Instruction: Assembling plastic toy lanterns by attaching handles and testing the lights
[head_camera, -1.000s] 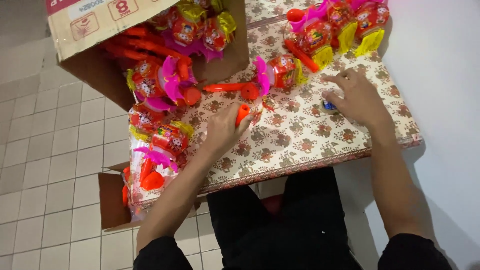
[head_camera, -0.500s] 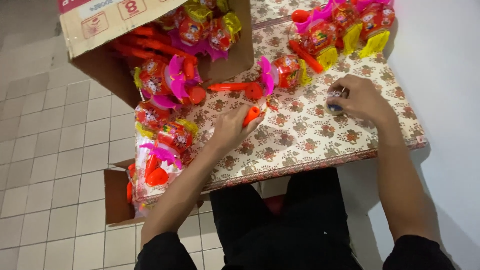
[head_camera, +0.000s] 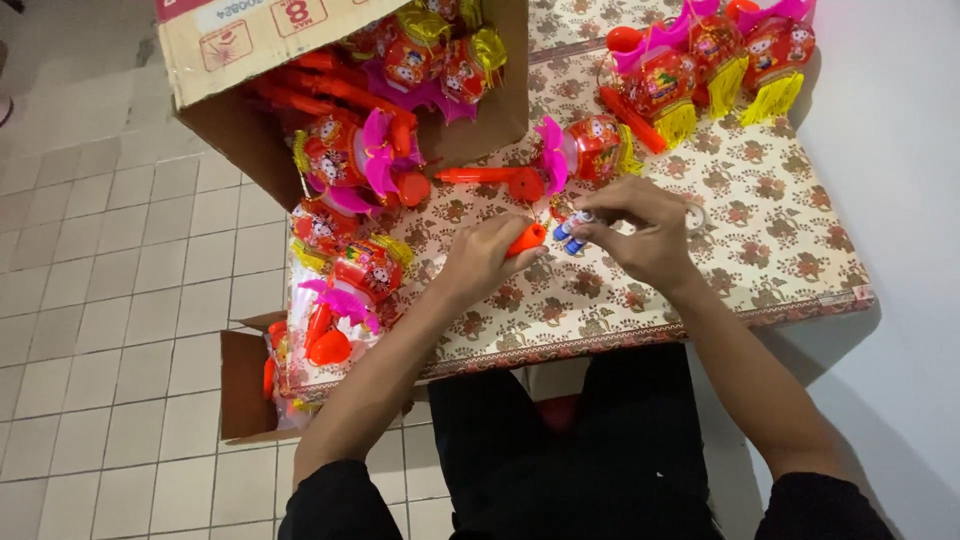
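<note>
Now our left hand (head_camera: 480, 262) grips an orange handle (head_camera: 527, 239) over the table (head_camera: 760, 240), while our right hand (head_camera: 640, 232) pinches small batteries (head_camera: 574, 228) in its fingers, just beside it.

Glossy orange plastic handle (head_camera: 527, 239). Small batteries (head_camera: 574, 232), smooth metal with blue wrap. Matt patterned cloth on table (head_camera: 760, 240). Shiny plastic lanterns (head_camera: 598, 148), foil-like yellow tassels. Matt brown cardboard box (head_camera: 240, 130). Smooth tile floor (head_camera: 110, 300).
</note>
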